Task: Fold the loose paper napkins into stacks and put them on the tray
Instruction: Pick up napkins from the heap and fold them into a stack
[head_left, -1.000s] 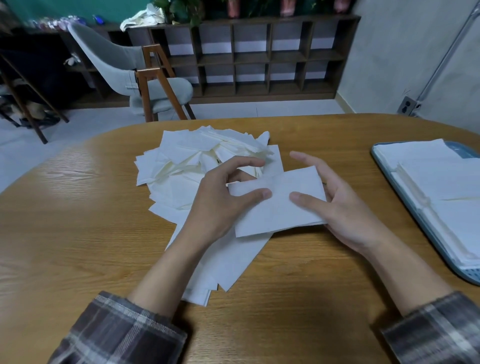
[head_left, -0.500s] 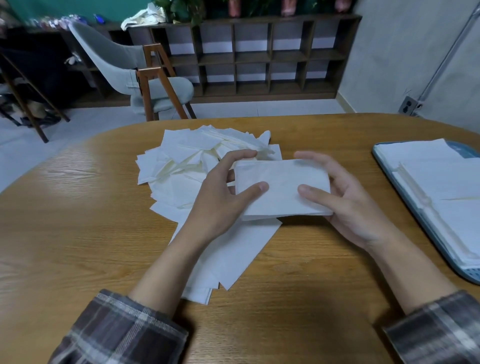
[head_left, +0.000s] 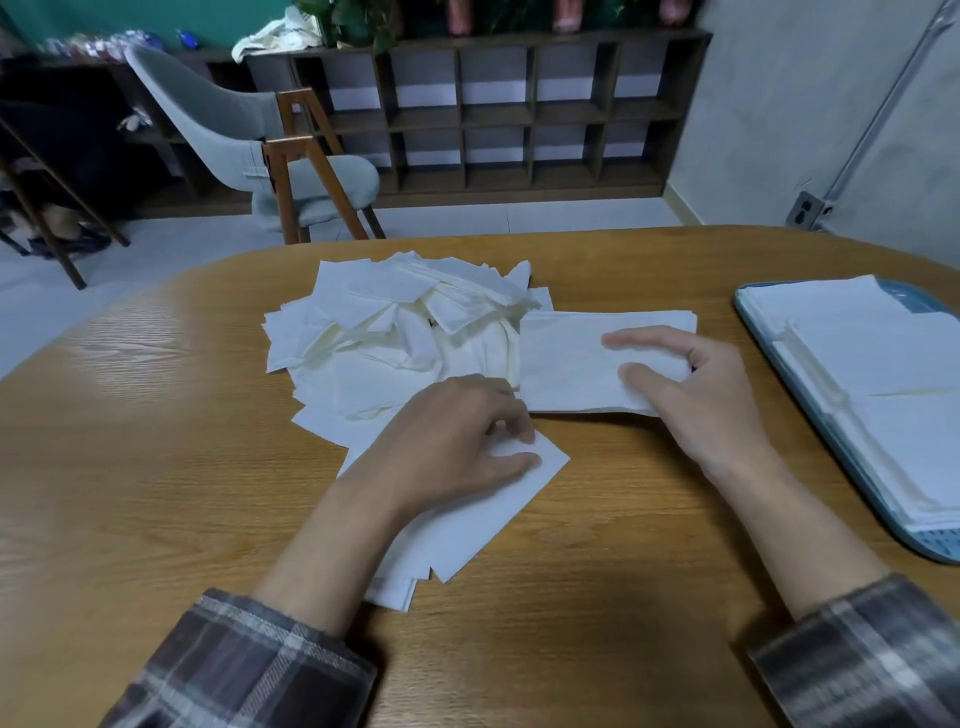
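Observation:
A heap of loose white paper napkins lies at the middle of the wooden table, with several flat ones trailing toward me. My right hand holds a folded napkin stack by its right end, just above the table and right of the heap. My left hand rests on a flat loose napkin in front of the heap, with curled fingers and thumb pinching near its far corner. At the right edge sits a blue-grey tray bearing folded napkin stacks.
Beyond the table stand a grey chair with wooden legs and a dark cubby shelf along the far wall. A wall socket is at the right. Bare wood lies between my right hand and the tray.
My left hand let go of the folded stack and dropped onto a loose napkin nearer me. My right hand carried the stack a little right and away from me.

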